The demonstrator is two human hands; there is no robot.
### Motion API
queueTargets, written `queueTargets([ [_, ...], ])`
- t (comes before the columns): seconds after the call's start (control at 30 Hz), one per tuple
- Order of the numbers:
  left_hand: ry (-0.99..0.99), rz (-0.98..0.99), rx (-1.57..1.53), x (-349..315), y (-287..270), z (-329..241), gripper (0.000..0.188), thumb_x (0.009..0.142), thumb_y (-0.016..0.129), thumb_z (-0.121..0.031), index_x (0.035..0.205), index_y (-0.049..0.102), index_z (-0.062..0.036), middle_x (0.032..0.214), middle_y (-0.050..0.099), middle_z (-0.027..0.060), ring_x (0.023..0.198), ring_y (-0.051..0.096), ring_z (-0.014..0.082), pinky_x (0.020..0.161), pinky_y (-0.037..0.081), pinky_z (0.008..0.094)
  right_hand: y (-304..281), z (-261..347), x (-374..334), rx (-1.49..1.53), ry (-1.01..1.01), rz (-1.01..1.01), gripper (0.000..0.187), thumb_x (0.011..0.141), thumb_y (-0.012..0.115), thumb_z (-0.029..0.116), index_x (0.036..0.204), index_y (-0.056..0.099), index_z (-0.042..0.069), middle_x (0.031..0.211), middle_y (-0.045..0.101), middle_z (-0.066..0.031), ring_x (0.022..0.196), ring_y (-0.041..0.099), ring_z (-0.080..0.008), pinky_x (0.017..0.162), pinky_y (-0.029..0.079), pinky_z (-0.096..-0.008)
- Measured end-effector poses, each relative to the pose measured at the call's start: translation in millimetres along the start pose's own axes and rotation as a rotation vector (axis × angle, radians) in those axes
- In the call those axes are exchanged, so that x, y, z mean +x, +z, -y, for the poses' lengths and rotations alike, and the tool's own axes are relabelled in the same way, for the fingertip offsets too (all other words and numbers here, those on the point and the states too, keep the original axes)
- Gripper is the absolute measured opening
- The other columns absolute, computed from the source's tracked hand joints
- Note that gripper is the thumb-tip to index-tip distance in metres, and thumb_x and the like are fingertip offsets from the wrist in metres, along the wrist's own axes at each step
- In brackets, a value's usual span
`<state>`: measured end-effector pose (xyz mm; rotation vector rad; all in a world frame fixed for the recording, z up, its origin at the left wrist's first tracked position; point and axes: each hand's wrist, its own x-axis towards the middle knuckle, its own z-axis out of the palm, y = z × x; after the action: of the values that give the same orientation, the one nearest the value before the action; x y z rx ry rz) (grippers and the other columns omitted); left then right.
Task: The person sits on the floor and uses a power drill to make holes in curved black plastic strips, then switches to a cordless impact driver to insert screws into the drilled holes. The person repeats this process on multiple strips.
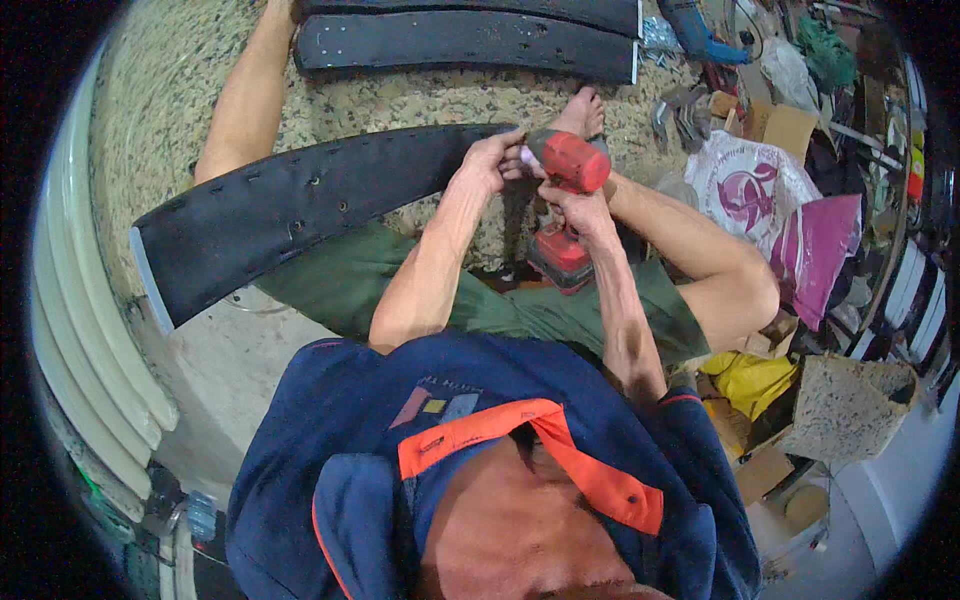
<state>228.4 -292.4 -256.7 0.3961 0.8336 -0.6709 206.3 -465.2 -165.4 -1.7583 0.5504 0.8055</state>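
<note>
My right hand point(580, 208) grips a red and black cordless drill point(578, 163) by its handle, with the red battery base point(562, 258) below the fist. The drill's nose points left toward my left hand point(492, 162). Those left fingers are closed at the right end of a long curved black panel point(270, 212); whatever they pinch is too small and hidden to name. A pale light shines on the fingertips beside the nose. The panel slants across my legs, its pale-edged wide end at the left, with several small holes along its face.
Two similar black panels point(465, 45) lie on the speckled mat ahead. A blue tool point(700, 32) sits at the far right. White and magenta plastic bags point(822, 245), a yellow bag point(755, 380) and a speckled block point(850, 410) crowd the right. Long white strips point(85, 270) line the left.
</note>
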Motion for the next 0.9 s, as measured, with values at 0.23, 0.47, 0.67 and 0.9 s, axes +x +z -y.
queueTargets([
  [0.23,0.238,0.045,0.059,-42.1,15.9,-3.3,0.029,0.101,0.044,-0.011,0.115,0.062,0.0055,0.096,0.065,0.0128,0.078,0.056,0.0192,0.066,0.048,0.034,-8.5,-13.4,-30.5,0.234,0.037,0.128,0.023,0.085,0.078,0.004,0.103,0.066,0.008,0.078,0.064,0.0005,0.053,0.052,-0.0073,0.045,0.04,-0.0251],
  [0.47,0.395,0.186,0.08,-70.7,1.9,-8.1,0.03,0.105,0.047,-0.009,0.126,0.057,0.0101,0.103,0.065,0.0159,0.085,0.059,0.0198,0.072,0.052,0.0329,-5.9,-15.7,-49.6,0.27,0.013,0.126,0.022,0.087,0.078,0.005,0.105,0.066,0.006,0.079,0.063,0.0016,0.055,0.051,-0.0062,0.049,0.041,-0.0239],
  [0.67,0.417,0.209,0.054,-75.5,-2.7,-1.1,0.028,0.105,0.052,-0.013,0.123,0.06,0.0066,0.103,0.066,0.0132,0.086,0.062,0.0195,0.07,0.052,0.0308,-12.6,-20.5,-47.9,0.307,-0.02,0.189,0.021,0.088,0.077,0.005,0.106,0.066,0.007,0.077,0.061,0.0027,0.056,0.05,-0.0053,0.048,0.04,-0.0237],
  [0.9,0.347,0.127,0.171,-75.8,-1.4,-6.6,0.026,0.105,0.054,-0.021,0.111,0.067,0.0018,0.094,0.066,0.0089,0.082,0.061,0.0179,0.068,0.05,0.0299,-22.4,-18.3,-35.1,-0.107,-0.151,0.152,0.028,0.086,0.079,0.011,0.111,0.068,0.008,0.09,0.069,0.0005,0.075,0.063,-0.0105,0.064,0.052,-0.03],
])
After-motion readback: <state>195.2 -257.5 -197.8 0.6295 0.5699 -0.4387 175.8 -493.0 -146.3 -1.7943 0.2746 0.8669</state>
